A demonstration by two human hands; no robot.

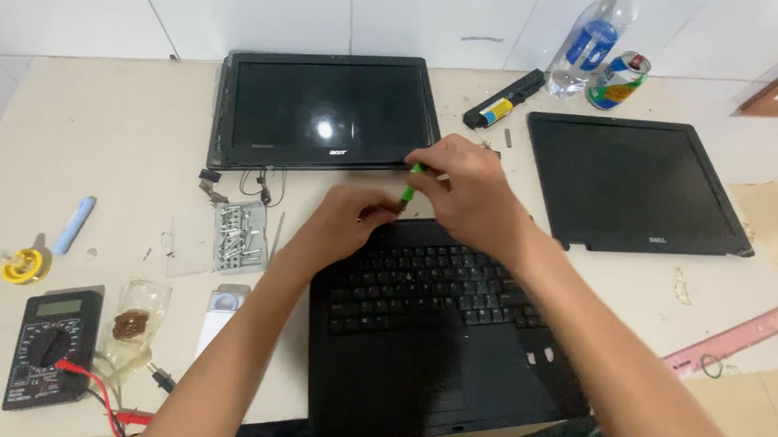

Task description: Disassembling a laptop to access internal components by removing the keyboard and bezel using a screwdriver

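Head view: right hand (472, 193) pinched on a green screwdriver (408, 184), tip angled down at the back edge of the black laptop base (424, 345). Left hand (351, 220) curled shut just beside the tip, at the same hinge corner; whether holding anything, cannot tell. Detached screen panel (328, 113) lying right behind. Clear tray of screws (240, 233) off to the left. Risk: driver slipping off the screw head under an angled push, stripping it or gouging the plastic; a freed screw rolling off among the keys.
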